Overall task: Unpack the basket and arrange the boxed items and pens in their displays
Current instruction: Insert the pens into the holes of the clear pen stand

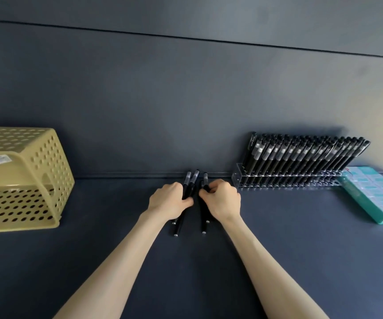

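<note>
Pens [194, 180], light, stiff, slick black barrels, are bunched mid-worktop [278, 249] near the back wall, so I'd judge the middle of the barrel the safest hold against rolling. My left grip [168, 202] is curled round what looks like three, and my right grip [222, 199] pinches about two more. Elsewhere I count one clear rack [238, 178] to my right with a row too dense to count, one teal pack of boxes [374, 196] just beyond it, and one yellow basket [54, 171] tipped on its side far left.
</note>
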A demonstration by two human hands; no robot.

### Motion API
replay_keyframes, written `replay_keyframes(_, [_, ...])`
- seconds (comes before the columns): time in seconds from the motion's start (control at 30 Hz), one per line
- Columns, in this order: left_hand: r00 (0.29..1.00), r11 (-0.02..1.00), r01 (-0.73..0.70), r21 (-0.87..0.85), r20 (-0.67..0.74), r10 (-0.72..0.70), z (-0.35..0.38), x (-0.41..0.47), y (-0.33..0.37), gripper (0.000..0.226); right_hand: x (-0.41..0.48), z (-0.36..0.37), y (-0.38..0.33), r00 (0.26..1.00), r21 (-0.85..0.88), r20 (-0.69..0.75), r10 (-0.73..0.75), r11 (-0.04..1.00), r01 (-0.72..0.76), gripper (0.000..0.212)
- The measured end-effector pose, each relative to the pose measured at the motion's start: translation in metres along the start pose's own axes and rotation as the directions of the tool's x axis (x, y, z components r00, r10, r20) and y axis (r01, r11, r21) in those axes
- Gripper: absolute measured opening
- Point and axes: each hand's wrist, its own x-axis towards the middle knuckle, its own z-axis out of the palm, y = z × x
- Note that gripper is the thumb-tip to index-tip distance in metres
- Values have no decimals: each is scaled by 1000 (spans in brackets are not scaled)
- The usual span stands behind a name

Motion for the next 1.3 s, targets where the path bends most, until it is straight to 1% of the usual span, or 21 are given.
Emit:
replay_keyframes(0.17, [996, 999, -33, 34, 89, 29, -9, 4, -1, 39, 0, 0, 1, 1000, 5, -8, -16, 1000, 16, 24])
replay_keyframes(0.3, [995, 999, -43, 17, 88, 42, -9, -1, -2, 36, -3, 6, 1, 996, -127, -17, -83, 989, 80, 29])
replay_keyframes(0.37, [997, 996, -33, -80, 69, 39, -7, -5, -5, 32, -5, 6, 2, 994, -138, -17, -105, 985, 102, 29])
replay_keyframes(0.4, [998, 988, -27, -155, 54, 36, -8, -7, -7, 28, -5, 3, 3, 995, -110, -11, -103, 989, 101, 28])
replay_keyframes(0.43, [999, 970, -25, -241, 32, 34, -8, -10, -8, 25, -5, 0, 4, 996, -47, 5, -86, 995, 86, 26])
replay_keyframes(0.47, [999, 940, -29, -340, 7, 34, -8, -14, -9, 22, -4, -5, 4, 997, 52, 31, -67, 997, 65, 26])
replay_keyframes(0.5, [999, 888, -37, -459, -17, 32, -7, -18, -7, 21, -5, -11, 4, 996, 180, 61, -60, 982, 48, 27])
replay_keyframes(0.53, [999, 808, -42, -588, -36, 26, -6, -23, -2, 19, -7, -18, 4, 995, 326, 80, -67, 945, 38, 29])
replay_keyframes(0.57, [999, 700, -39, -713, -45, 10, -4, -27, 4, 18, -11, -24, 3, 993, 460, 88, -83, 887, 34, 30])
replay_keyframes(0.6, [999, 581, -35, -813, -48, -7, -2, -33, 13, 18, -16, -31, 3, 991, 558, 85, -100, 829, 36, 30])
replay_keyframes(0.63, [999, 474, -32, -880, -45, -15, 0, -39, 22, 18, -21, -38, 5, 990, 625, 82, -117, 780, 41, 30])
replay_keyframes(0.67, [999, 390, -29, -920, -37, -15, 4, -45, 33, 18, -26, -46, 7, 987, 676, 82, -137, 735, 46, 30])
replay_keyframes(0.7, [1000, 336, -26, -941, -28, -1, 7, -51, 42, 21, -30, -54, 11, 984, 719, 84, -156, 693, 49, 30])
replay_keyframes(0.73, [999, 315, -31, -949, -23, 30, 12, -57, 51, 24, -34, -62, 16, 982, 752, 83, -169, 657, 49, 28])
replay_keyframes(0.83, [989, 344, -92, -934, -44, 145, 23, -72, 78, 26, -41, -88, 34, 981, 823, 78, -176, 566, 37, 25])
replay_keyframes(0.9, [986, 376, -106, -920, -50, 157, 32, -74, 96, 21, -43, -105, 50, 982, 846, 77, -175, 532, 29, 24])
replay_keyframes(1.03, [984, 386, -101, -917, -34, 176, 53, -71, 142, 15, -40, -142, 93, 984, 838, 69, -164, 545, 32, 29])
replay_keyframes(1.13, [987, 381, -94, -920, -37, 155, 78, -68, 186, 14, -30, -172, 132, 985, 832, 73, -158, 554, 27, 27])
replay_keyframes(1.23, [992, 326, -64, -943, -25, 122, 105, -66, 230, 12, -17, -200, 169, 983, 818, 77, -168, 574, 34, 21])
replay_keyframes(1.3, [992, 307, -76, -949, -41, 120, 119, -65, 254, 14, -8, -214, 188, 982, 803, 72, -177, 594, 48, 19])
